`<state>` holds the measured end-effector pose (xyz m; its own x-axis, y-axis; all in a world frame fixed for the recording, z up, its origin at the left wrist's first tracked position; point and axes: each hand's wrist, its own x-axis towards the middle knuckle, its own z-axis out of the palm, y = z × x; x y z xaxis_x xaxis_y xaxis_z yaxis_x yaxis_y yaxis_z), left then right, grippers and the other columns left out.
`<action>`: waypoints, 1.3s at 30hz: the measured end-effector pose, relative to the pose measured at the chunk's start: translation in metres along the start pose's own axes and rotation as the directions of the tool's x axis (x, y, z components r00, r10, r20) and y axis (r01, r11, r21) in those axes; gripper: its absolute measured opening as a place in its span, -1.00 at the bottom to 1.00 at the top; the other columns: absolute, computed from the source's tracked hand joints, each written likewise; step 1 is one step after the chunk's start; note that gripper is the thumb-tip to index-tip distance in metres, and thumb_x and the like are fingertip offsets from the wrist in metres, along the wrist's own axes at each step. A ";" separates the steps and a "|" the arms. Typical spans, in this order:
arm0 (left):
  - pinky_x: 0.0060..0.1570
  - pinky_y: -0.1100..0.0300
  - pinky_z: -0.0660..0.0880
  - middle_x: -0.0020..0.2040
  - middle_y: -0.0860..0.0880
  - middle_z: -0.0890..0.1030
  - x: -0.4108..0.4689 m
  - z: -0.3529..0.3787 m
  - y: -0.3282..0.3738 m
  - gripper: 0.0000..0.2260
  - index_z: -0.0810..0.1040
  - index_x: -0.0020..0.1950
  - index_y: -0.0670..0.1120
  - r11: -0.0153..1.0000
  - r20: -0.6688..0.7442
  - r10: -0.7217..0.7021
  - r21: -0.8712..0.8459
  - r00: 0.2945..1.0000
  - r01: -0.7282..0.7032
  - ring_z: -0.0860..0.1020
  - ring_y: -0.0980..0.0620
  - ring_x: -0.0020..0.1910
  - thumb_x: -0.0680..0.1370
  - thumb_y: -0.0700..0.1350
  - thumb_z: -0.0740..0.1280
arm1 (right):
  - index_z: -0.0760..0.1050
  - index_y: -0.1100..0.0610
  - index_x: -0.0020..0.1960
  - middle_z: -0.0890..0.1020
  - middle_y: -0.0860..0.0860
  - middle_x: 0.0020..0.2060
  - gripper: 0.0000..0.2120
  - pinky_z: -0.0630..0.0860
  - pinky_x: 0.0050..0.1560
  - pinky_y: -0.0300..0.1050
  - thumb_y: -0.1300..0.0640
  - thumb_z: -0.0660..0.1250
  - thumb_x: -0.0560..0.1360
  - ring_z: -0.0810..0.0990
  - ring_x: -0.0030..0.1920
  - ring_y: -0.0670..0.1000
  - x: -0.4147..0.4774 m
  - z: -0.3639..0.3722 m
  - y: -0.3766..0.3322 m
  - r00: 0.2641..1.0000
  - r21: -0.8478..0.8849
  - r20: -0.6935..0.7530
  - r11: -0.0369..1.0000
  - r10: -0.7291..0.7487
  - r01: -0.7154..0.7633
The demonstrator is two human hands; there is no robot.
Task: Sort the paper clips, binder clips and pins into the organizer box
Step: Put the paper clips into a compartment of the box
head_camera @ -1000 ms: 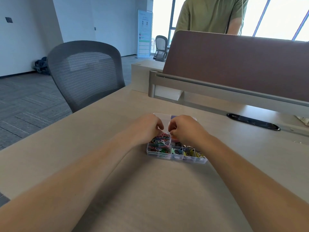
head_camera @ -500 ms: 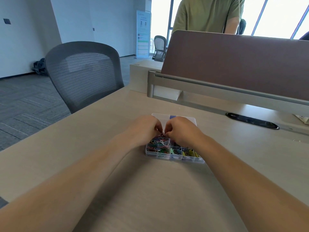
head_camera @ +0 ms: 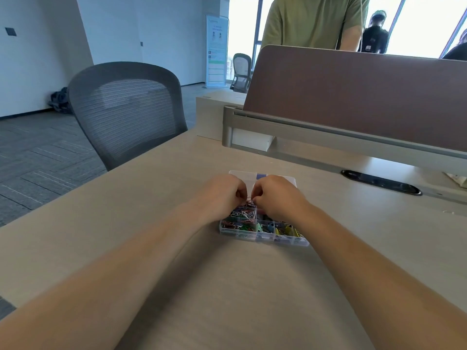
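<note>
I am pinching a tangle of paper clips [head_camera: 249, 203] with my left hand [head_camera: 222, 195] and right hand [head_camera: 275, 198], fingers curling, directly above the left compartment of the clear organizer box [head_camera: 262, 238] sitting on the desk [head_camera: 151, 198].

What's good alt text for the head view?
The left hand and right hand meet over a clear organizer box on a beige desk, both pinching a tangle of coloured paper clips above its left compartment. The box's lid lies open behind the hands; a grey mesh chair stands at left.
</note>
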<state>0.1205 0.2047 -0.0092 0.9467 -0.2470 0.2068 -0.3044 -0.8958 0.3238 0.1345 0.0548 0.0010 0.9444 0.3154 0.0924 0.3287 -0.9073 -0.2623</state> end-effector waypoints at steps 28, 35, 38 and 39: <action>-0.10 0.26 0.38 0.08 -0.01 0.63 -0.002 -0.002 0.001 -0.81 0.68 0.11 0.00 1.000 -0.043 -0.011 0.003 0.999 0.011 0.54 0.05 -0.03 0.56 -0.11 0.32 | 0.70 0.06 0.02 0.71 0.01 -0.10 -0.78 0.64 -0.01 -0.04 0.24 0.31 0.52 0.66 -0.18 -0.01 -0.001 0.001 0.001 0.999 0.013 -0.031 1.000 0.009 -0.009; -0.12 0.28 0.33 0.07 -0.02 0.63 -0.005 -0.005 -0.002 -0.83 0.68 0.07 -0.03 1.000 -0.034 0.005 0.018 0.999 -0.004 0.48 0.08 -0.08 0.55 -0.15 0.33 | 0.72 0.04 -0.01 0.71 0.03 -0.14 -0.78 0.64 -0.03 -0.03 0.22 0.32 0.50 0.64 -0.19 0.01 0.001 0.004 0.000 1.000 -0.026 -0.015 1.000 0.013 -0.014; -0.12 0.28 0.32 0.06 -0.02 0.62 -0.005 -0.002 -0.003 -0.85 0.69 0.04 -0.02 1.000 -0.042 -0.004 0.003 0.999 0.004 0.49 0.07 -0.07 0.54 -0.14 0.35 | 0.73 0.04 -0.03 0.70 0.02 -0.14 -0.77 0.64 -0.05 -0.03 0.21 0.30 0.49 0.63 -0.21 0.02 0.002 0.006 0.000 1.000 -0.040 -0.018 0.999 0.003 -0.004; -0.12 0.27 0.32 0.06 -0.02 0.62 -0.005 -0.002 -0.003 -0.85 0.69 0.04 -0.01 1.000 -0.042 -0.006 0.004 0.999 0.006 0.49 0.06 -0.07 0.54 -0.14 0.35 | 0.73 0.04 -0.04 0.70 0.02 -0.15 -0.76 0.64 -0.06 -0.03 0.22 0.29 0.49 0.63 -0.21 0.02 0.002 0.006 0.000 1.000 -0.040 -0.023 0.999 -0.001 0.000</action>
<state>0.1165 0.2094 -0.0091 0.9431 -0.2261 0.2437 -0.2986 -0.8986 0.3215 0.1363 0.0572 -0.0047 0.9440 0.3096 0.1142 0.3280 -0.9178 -0.2238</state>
